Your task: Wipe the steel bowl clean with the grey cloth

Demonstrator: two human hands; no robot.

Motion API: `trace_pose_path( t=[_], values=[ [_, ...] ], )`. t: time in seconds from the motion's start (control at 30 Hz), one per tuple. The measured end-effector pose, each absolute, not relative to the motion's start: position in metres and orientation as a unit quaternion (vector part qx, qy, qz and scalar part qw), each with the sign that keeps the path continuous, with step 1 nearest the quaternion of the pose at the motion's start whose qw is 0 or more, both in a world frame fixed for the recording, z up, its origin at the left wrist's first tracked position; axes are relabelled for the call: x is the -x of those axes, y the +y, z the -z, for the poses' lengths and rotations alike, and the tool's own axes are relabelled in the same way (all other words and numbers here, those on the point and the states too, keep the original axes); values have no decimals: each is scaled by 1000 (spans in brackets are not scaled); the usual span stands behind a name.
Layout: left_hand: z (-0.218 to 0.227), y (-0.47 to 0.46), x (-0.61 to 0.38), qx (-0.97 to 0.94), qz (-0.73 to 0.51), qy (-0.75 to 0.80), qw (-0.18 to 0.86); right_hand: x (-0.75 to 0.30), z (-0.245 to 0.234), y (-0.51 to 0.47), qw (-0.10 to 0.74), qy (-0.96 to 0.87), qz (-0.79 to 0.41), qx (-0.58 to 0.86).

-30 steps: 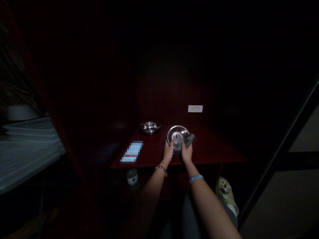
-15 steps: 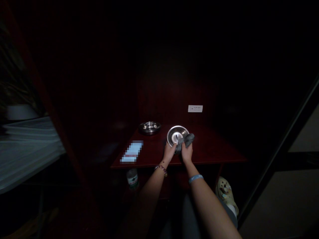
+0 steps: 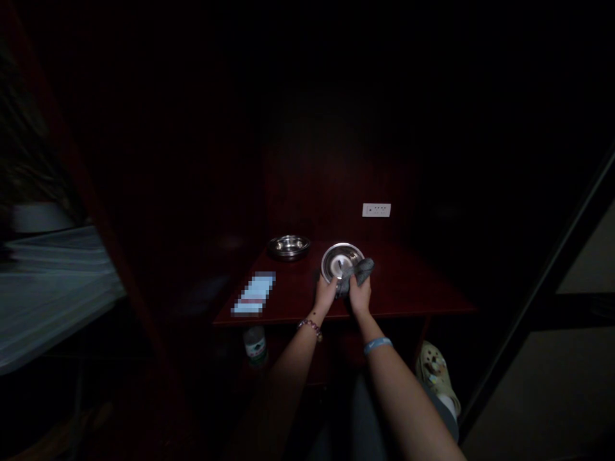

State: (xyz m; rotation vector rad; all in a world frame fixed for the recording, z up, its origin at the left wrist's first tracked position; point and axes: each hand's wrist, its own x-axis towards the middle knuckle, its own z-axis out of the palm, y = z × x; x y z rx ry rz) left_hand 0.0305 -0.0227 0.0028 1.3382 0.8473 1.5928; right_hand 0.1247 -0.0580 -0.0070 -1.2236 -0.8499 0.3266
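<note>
A shiny metal bowl (image 3: 331, 259) is tilted toward me above the dark red tabletop (image 3: 403, 282). My left hand (image 3: 325, 293) grips its lower left rim, thumb over the edge and fingers hidden behind. A grey cloth (image 3: 365, 270) lies bunched over the bowl's lower right rim. Closed on that cloth is my right hand (image 3: 360, 294), its thumb pressing the fabric against the bowl. Farther back on the left, more metal bowls (image 3: 289, 248) sit, apparently stacked.
A blurred-out bright rectangle (image 3: 254, 294) lies at the table's left front. Below the tabletop stands a plastic bottle (image 3: 255, 346). A white socket plate (image 3: 377, 210) is on the back panel. A clog-shod foot (image 3: 436, 371) rests at lower right. Clear plastic sheets or boxes (image 3: 57, 275) are at far left.
Almost nothing differs. My left thumb has shifted slightly left and down on the rim, and the cloth and right hand have moved very slightly.
</note>
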Motion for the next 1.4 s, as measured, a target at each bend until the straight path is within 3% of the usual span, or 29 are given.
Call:
trace_pose_path(
  t=[0.57,1.4],
  values=[
    [10,-8,-26,-483,-637,421,430,-123,8,-55,718,-382,-170,556],
    [4,-15,-31,-546,-649,308,430,-127,8,-55,714,-370,-163,571]
  ],
)
